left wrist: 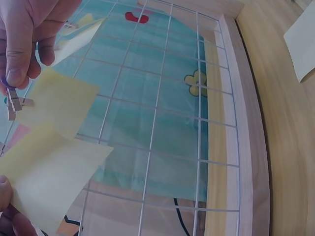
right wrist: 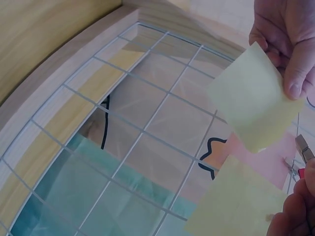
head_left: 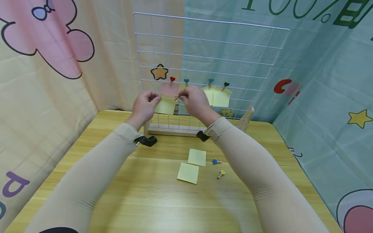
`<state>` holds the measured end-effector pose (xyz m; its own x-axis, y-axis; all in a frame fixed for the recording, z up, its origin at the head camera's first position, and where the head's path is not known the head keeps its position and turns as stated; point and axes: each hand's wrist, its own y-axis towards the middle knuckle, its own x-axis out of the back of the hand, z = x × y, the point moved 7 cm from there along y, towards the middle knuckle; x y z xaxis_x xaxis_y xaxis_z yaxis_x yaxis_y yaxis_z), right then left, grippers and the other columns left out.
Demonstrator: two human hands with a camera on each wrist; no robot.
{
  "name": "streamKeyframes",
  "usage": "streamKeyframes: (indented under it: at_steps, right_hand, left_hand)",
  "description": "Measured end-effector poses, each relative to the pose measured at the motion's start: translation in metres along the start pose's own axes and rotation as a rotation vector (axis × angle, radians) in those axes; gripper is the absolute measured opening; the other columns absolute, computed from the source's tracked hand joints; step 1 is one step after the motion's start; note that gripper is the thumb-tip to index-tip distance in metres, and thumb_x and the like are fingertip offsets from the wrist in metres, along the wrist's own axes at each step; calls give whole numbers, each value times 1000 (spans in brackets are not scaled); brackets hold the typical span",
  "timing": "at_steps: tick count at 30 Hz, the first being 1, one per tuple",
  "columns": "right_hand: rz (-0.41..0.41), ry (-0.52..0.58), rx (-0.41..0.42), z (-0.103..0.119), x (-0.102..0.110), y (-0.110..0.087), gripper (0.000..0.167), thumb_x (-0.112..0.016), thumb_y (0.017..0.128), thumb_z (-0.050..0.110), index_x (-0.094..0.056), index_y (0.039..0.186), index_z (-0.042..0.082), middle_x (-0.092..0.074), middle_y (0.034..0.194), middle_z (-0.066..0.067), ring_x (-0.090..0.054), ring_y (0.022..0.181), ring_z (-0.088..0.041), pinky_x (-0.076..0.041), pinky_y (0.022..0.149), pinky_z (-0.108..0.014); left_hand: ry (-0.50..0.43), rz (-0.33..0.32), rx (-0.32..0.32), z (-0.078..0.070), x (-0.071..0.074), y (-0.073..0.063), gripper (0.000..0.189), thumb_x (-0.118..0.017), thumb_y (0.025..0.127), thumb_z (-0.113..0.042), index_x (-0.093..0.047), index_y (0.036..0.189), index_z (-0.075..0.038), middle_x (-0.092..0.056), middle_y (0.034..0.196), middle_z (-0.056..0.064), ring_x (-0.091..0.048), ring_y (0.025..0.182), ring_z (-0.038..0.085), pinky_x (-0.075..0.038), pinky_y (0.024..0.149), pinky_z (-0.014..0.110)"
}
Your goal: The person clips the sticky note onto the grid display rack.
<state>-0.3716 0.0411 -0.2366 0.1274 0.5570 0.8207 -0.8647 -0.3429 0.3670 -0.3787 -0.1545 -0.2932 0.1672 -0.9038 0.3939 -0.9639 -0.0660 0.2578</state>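
My left hand [head_left: 143,109] pinches a yellow sticky note [head_left: 165,105] between thumb and fingers, in front of a white wire grid [head_left: 208,20]. Between the thumb and fingers of my right hand [head_left: 196,101] is a small wooden clothespin [right wrist: 305,147], its jaws pointing toward the note. A pink note [head_left: 169,89] hangs just behind, under a red heart clothespin [head_left: 172,79]. Another yellow note [left wrist: 64,101] hangs beside it, partly hidden by my right hand in the head view. Farther right, two yellow notes [head_left: 222,97] hang from teal and dark green heart clothespins [head_left: 226,84].
The grid stands in a wooden base [head_left: 175,132] at the back of the wooden table [head_left: 140,194]. Nearer me lie two yellow notes [head_left: 187,173], a blue heart clothespin [head_left: 217,161] and a yellow heart clothespin [head_left: 221,174]. Printed curtains [head_left: 320,97] surround the table.
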Motion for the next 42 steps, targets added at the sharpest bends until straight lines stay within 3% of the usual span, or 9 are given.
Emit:
streamKeyframes:
  at_steps: [12, 21, 27, 34, 42]
  right_hand:
    - [-40, -14, 0, -3, 15, -3, 21, -62, 108, 19, -77, 115, 6, -73, 115, -8, -66, 105, -23, -56, 92, -38]
    - [-131, 9, -28, -24, 52, -11, 21, -63, 107, 17, -78, 115, 4, -71, 115, -12, -65, 106, -26, -56, 91, -39]
    - [-224, 41, -61, -52, 94, -22, 20, -62, 106, 12, -77, 115, 0, -70, 116, -17, -64, 107, -31, -54, 91, -42]
    - [-297, -17, -140, -86, 141, -43, 23, -60, 108, 14, -76, 117, 0, -69, 118, -18, -61, 106, -31, -50, 87, -41]
    - [-253, -104, -246, -118, 161, -63, 29, -56, 110, 21, -75, 124, 3, -67, 125, -18, -59, 107, -32, -50, 83, -40]
  left_hand:
    - [-13, 51, -69, -26, -13, -4, 20, -59, 109, -28, -67, 117, -11, -61, 106, 4, -54, 93, 20, -47, 81, 32]
    - [-3, 78, -120, -52, -39, -1, 20, -61, 109, -27, -70, 117, -12, -65, 110, 4, -56, 96, 20, -49, 82, 31]
    - [-10, 99, -189, -83, -71, 4, 17, -63, 107, -23, -72, 114, -9, -68, 106, 6, -59, 93, 20, -51, 78, 29]
    - [-54, 158, -198, -117, -122, 8, 16, -63, 107, -27, -72, 112, -14, -69, 100, 2, -63, 87, 18, -52, 72, 28]
    - [-40, 145, -216, -142, -169, 9, 19, -62, 108, -30, -74, 116, -16, -71, 106, -1, -61, 86, 17, -50, 74, 28]
